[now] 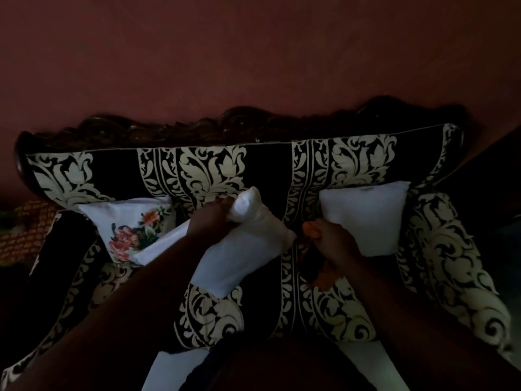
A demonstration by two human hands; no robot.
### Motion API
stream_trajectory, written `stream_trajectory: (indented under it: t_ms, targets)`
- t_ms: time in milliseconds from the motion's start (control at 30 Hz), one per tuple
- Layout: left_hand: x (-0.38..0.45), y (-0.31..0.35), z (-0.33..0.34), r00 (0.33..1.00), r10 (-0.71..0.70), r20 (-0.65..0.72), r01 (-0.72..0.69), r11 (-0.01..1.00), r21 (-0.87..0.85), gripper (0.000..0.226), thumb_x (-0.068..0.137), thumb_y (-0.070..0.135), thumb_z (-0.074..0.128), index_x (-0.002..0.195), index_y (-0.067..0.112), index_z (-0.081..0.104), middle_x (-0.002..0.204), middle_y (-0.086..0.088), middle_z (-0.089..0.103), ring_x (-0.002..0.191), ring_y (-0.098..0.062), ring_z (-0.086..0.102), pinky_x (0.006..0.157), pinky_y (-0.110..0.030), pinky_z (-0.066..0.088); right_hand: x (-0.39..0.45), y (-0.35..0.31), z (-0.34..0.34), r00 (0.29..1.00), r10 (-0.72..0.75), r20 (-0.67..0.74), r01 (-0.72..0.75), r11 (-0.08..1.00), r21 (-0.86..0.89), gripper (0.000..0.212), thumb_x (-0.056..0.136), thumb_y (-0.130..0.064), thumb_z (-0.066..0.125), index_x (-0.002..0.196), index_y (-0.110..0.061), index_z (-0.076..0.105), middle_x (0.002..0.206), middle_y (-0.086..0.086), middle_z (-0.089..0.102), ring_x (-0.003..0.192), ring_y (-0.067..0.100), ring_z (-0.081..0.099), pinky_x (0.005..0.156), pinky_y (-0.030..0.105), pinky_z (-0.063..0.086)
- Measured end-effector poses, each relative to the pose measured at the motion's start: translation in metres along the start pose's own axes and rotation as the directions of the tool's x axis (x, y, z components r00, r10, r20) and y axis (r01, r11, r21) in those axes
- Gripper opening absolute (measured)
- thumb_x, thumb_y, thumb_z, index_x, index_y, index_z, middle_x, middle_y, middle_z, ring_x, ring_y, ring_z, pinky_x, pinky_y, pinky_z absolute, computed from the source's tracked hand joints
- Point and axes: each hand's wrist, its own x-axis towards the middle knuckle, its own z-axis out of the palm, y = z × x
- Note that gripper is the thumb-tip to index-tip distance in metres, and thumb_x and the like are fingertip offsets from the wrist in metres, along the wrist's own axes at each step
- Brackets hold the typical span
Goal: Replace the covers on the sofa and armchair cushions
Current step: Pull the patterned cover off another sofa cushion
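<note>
1. White fabric fills the middle of the head view: a bare white cushion insert (pixel 242 249) lies slantwise on the black-and-cream damask sofa seat (pixel 214 314), its upper corner bunched in the left hand (pixel 211 218), whose fingers are clenched tightly around it.
2. Just to its right, the right hand (pixel 332 238) pinches a crumpled orange-and-dark cover (pixel 317 270), fingers pressed together on the cloth; whether its opening is held apart is too dark to tell.
3. A second bare white pillow (pixel 366 218) leans against the patterned sofa back (pixel 211 170) on the right; a white rose-printed cushion (pixel 132 230) sits on the left, apparently already covered.
4. Judging by this, the step in hand is dressing the middle insert.
5. Next, the squeezed corner probably has to be fed into the cover's mouth, which calls for the right hand to hold that mouth wide.
</note>
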Motion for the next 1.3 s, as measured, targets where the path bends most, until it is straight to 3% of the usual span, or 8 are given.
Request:
stream_trajectory:
  t_ms: [367, 500, 733, 933, 1000, 1100, 1233, 1300]
  targets:
    - [0.068, -0.010, 0.058, 0.973, 0.191, 0.126, -0.211, 0.963, 0.167, 0.070, 0.092, 0.045, 0.060, 0.153, 0.025, 0.033, 0.146, -0.008, 0.050, 0.125, -0.033, 0.054, 0.104, -0.050, 0.043, -0.046, -0.005, 0.029, 0.965, 0.128, -0.229, -0.071, 0.968, 0.243, 0.024, 0.097, -0.024, 0.064, 0.104, -0.001, 0.062, 0.097, 0.014, 0.067, 0.090, 0.032, 0.065, 0.083, 0.049, 0.053]
    - [0.073, 0.026, 0.061, 0.940, 0.280, 0.196, -0.281, 0.960, -0.024, 0.081, 0.087, 0.051, 0.069, 0.154, 0.020, 0.035, 0.153, -0.009, 0.043, 0.136, -0.032, 0.046, 0.110, -0.048, 0.040, -0.059, -0.014, 0.026, 0.948, 0.158, -0.275, -0.062, 0.943, 0.327, 0.019, 0.097, -0.013, 0.065, 0.088, -0.028, 0.058, 0.086, -0.011, 0.061, 0.086, 0.017, 0.062, 0.082, 0.034, 0.051]
    - [-0.001, 0.086, 0.097, 0.613, 0.637, 0.467, -0.465, 0.769, -0.439, 0.077, 0.084, 0.029, 0.082, 0.148, 0.005, 0.045, 0.145, -0.007, 0.047, 0.134, -0.016, 0.039, 0.118, -0.028, 0.024, -0.105, -0.016, 0.006, 0.822, 0.470, -0.321, -0.200, 0.767, 0.610, 0.024, 0.096, -0.027, 0.067, 0.099, -0.005, 0.058, 0.091, 0.005, 0.063, 0.091, 0.024, 0.061, 0.083, 0.035, 0.049]
    - [-0.027, 0.149, 0.091, 0.652, 0.576, 0.493, -0.473, 0.817, -0.330, 0.028, 0.096, 0.015, 0.066, 0.124, 0.011, 0.066, 0.126, -0.002, 0.064, 0.106, -0.017, 0.055, 0.093, -0.014, 0.037, -0.174, 0.011, -0.041, 0.617, 0.706, -0.347, 0.025, 0.424, 0.905, 0.038, 0.090, -0.041, 0.072, 0.120, -0.019, 0.062, 0.113, -0.002, 0.066, 0.104, 0.016, 0.064, 0.095, 0.036, 0.052]
    - [-0.028, 0.178, 0.077, 0.668, 0.566, 0.483, -0.469, 0.824, -0.316, 0.013, 0.098, 0.018, 0.060, 0.100, 0.030, 0.063, 0.099, 0.016, 0.062, 0.095, -0.010, 0.051, 0.089, -0.026, 0.044, -0.209, 0.036, -0.055, 0.605, 0.704, -0.372, 0.041, 0.439, 0.897, 0.047, 0.083, -0.046, 0.078, 0.119, -0.022, 0.059, 0.111, -0.003, 0.066, 0.098, 0.010, 0.064, 0.086, 0.031, 0.057]
    - [-0.017, 0.219, 0.073, 0.739, 0.550, 0.388, -0.406, 0.824, -0.395, 0.012, 0.098, 0.026, 0.052, 0.090, 0.023, 0.061, 0.092, -0.007, 0.065, 0.092, -0.024, 0.063, 0.094, -0.032, 0.048, -0.265, 0.076, -0.075, 0.663, 0.653, -0.366, -0.037, 0.517, 0.855, 0.076, 0.067, -0.056, 0.087, 0.125, -0.017, 0.056, 0.109, 0.012, 0.070, 0.090, 0.029, 0.072, 0.069, 0.048, 0.063]
    - [-0.016, 0.296, 0.069, 0.839, 0.395, 0.374, -0.070, 0.761, -0.645, 0.023, 0.099, 0.037, 0.051, 0.085, 0.021, 0.061, 0.086, -0.008, 0.062, 0.079, -0.018, 0.062, 0.084, -0.037, 0.054, -0.335, 0.133, -0.085, 0.656, 0.634, -0.410, -0.260, 0.700, 0.665, 0.095, 0.060, -0.041, 0.096, 0.132, -0.045, 0.033, 0.126, 0.000, 0.058, 0.112, 0.024, 0.062, 0.090, 0.051, 0.057]
    - [-0.028, 0.348, 0.068, 0.849, 0.429, 0.307, -0.150, 0.754, -0.639, 0.025, 0.098, 0.042, 0.057, 0.091, 0.017, 0.061, 0.081, -0.002, 0.062, 0.076, -0.018, 0.058, 0.074, -0.030, 0.049, -0.366, 0.173, -0.088, 0.645, 0.635, -0.425, -0.310, 0.726, 0.614, 0.094, 0.054, -0.055, 0.092, 0.133, -0.047, 0.041, 0.125, -0.005, 0.062, 0.107, 0.018, 0.064, 0.088, 0.044, 0.057]
